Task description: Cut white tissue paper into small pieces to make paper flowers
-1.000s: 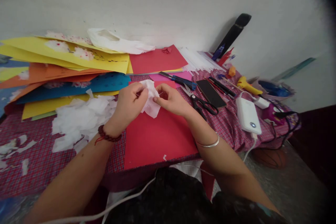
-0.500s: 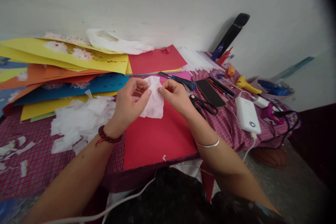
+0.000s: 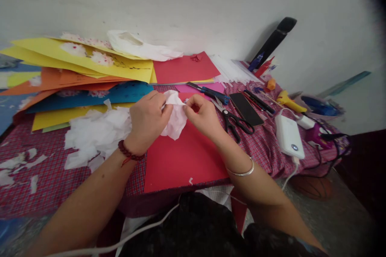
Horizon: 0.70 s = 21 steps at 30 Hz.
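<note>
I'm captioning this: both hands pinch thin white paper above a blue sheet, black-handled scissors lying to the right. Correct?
The sheet's colour is wrong: the head view shows a red sheet. The left hand and right hand pinch the thin white paper, and the black-handled scissors lie to the right.

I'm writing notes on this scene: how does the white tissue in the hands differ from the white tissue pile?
The held tissue is pinched by the left hand and right hand; the tissue pile lies on the checked cloth, in neither hand. The held tissue is one small bunch; the tissue pile is a wider heap of overlapping pieces. Both look white and creased.
</note>
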Each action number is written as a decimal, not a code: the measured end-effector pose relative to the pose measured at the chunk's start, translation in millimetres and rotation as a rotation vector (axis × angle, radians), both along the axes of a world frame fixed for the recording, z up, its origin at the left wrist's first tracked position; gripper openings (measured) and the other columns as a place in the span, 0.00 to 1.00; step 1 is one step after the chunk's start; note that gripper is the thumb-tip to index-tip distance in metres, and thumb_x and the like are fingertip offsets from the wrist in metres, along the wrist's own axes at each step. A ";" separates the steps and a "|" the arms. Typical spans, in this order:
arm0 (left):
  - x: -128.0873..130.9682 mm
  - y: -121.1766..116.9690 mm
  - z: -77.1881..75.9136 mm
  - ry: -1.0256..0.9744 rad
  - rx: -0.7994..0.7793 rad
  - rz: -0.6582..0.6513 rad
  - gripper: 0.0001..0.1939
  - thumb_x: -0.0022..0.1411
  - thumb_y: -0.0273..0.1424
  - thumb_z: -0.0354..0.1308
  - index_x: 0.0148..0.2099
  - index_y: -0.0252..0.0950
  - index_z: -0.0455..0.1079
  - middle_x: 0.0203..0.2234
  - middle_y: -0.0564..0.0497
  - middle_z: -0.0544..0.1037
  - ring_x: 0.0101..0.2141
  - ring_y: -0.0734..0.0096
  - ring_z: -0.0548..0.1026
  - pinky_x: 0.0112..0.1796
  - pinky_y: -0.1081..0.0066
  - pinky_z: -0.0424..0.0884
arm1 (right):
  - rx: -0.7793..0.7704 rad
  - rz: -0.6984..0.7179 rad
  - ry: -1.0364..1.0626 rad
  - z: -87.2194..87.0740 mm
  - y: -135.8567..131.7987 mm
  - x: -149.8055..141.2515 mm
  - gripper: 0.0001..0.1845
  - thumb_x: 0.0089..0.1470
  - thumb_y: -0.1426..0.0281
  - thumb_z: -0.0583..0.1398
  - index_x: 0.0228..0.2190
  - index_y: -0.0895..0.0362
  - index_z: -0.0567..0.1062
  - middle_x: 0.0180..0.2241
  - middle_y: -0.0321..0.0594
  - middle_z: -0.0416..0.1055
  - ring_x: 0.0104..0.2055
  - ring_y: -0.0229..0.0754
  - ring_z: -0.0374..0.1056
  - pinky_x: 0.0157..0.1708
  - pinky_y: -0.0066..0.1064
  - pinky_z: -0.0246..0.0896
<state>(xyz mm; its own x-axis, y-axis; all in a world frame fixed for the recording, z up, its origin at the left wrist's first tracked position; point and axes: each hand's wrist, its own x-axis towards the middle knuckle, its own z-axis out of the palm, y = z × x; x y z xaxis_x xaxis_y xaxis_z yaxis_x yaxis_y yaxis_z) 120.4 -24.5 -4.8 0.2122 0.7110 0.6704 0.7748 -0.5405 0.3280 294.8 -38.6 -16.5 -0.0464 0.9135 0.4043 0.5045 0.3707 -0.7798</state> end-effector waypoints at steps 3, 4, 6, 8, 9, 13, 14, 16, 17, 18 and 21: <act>-0.4 0.7 -2.2 -0.025 0.067 -0.064 0.18 0.63 0.28 0.54 0.23 0.40 0.52 0.21 0.53 0.65 0.25 0.69 0.64 0.28 0.66 0.54 | -0.041 -0.014 0.058 -2.1 1.7 0.6 0.05 0.54 0.68 0.58 0.28 0.53 0.66 0.26 0.33 0.68 0.27 0.37 0.63 0.30 0.32 0.58; 0.3 0.0 -2.9 -0.015 0.066 -0.094 0.18 0.64 0.28 0.54 0.23 0.40 0.52 0.21 0.53 0.65 0.25 0.69 0.65 0.28 0.66 0.54 | -0.042 0.008 0.072 -2.2 1.6 0.4 0.05 0.54 0.67 0.59 0.30 0.53 0.67 0.28 0.34 0.69 0.28 0.38 0.64 0.30 0.31 0.59; 2.5 -2.0 -4.2 0.036 0.046 -0.135 0.18 0.66 0.30 0.54 0.24 0.40 0.55 0.21 0.52 0.66 0.27 0.67 0.66 0.28 0.66 0.54 | -0.020 0.052 0.070 -2.1 1.0 0.1 0.08 0.55 0.65 0.60 0.35 0.54 0.68 0.32 0.36 0.72 0.31 0.38 0.66 0.32 0.31 0.62; 5.2 -4.2 -5.2 0.099 0.023 -0.154 0.16 0.66 0.30 0.54 0.25 0.39 0.58 0.22 0.51 0.67 0.28 0.66 0.68 0.28 0.66 0.56 | 0.034 0.067 0.022 -2.0 0.9 0.5 0.07 0.55 0.67 0.59 0.37 0.54 0.69 0.35 0.38 0.73 0.34 0.39 0.67 0.35 0.32 0.63; 6.5 -5.0 -5.5 0.125 0.016 -0.165 0.15 0.66 0.30 0.53 0.25 0.39 0.59 0.23 0.51 0.68 0.28 0.65 0.68 0.29 0.66 0.57 | 0.067 0.061 -0.018 -2.0 1.2 1.1 0.06 0.55 0.68 0.58 0.36 0.54 0.69 0.35 0.38 0.72 0.34 0.39 0.67 0.36 0.32 0.62; 10.2 -6.0 -5.3 0.178 -0.010 -0.276 0.15 0.67 0.29 0.51 0.26 0.39 0.61 0.25 0.49 0.71 0.32 0.65 0.71 0.32 0.66 0.63 | 0.117 0.013 -0.139 -3.4 5.3 5.6 0.08 0.57 0.71 0.53 0.25 0.54 0.65 0.26 0.35 0.66 0.30 0.38 0.61 0.32 0.32 0.53; 10.4 -5.9 -4.8 0.176 -0.020 -0.311 0.15 0.67 0.29 0.50 0.26 0.39 0.60 0.26 0.49 0.71 0.32 0.65 0.71 0.33 0.66 0.63 | 0.088 -0.001 -0.126 -4.1 6.6 6.6 0.11 0.58 0.70 0.53 0.23 0.54 0.62 0.23 0.34 0.62 0.28 0.38 0.58 0.30 0.32 0.50; 9.7 -5.4 -3.7 0.146 -0.051 -0.355 0.16 0.67 0.30 0.49 0.25 0.40 0.57 0.24 0.50 0.69 0.30 0.65 0.69 0.32 0.66 0.62 | -0.011 -0.026 -0.039 -6.2 9.7 8.4 0.16 0.61 0.66 0.52 0.21 0.53 0.58 0.21 0.32 0.56 0.25 0.36 0.53 0.27 0.32 0.46; 9.0 -5.0 -3.4 0.111 -0.074 -0.363 0.17 0.66 0.31 0.49 0.24 0.40 0.56 0.22 0.51 0.67 0.28 0.66 0.67 0.31 0.66 0.61 | -0.069 -0.035 0.023 -7.6 11.4 9.1 0.18 0.62 0.63 0.52 0.21 0.53 0.57 0.20 0.31 0.54 0.24 0.36 0.52 0.26 0.31 0.44; 8.1 -4.4 -3.2 0.058 -0.100 -0.358 0.17 0.66 0.31 0.50 0.23 0.40 0.54 0.21 0.52 0.64 0.26 0.67 0.65 0.29 0.66 0.59 | -0.124 -0.038 0.086 -9.2 13.0 9.8 0.19 0.63 0.60 0.52 0.22 0.53 0.57 0.20 0.31 0.54 0.24 0.36 0.51 0.25 0.31 0.44; 6.4 -0.4 -5.3 -0.212 -0.244 -0.262 0.21 0.65 0.35 0.53 0.21 0.40 0.50 0.17 0.55 0.58 0.22 0.71 0.60 0.27 0.67 0.56 | -0.205 -0.022 0.224 -13.2 16.9 11.3 0.22 0.62 0.53 0.53 0.23 0.53 0.59 0.22 0.32 0.55 0.24 0.36 0.53 0.25 0.30 0.46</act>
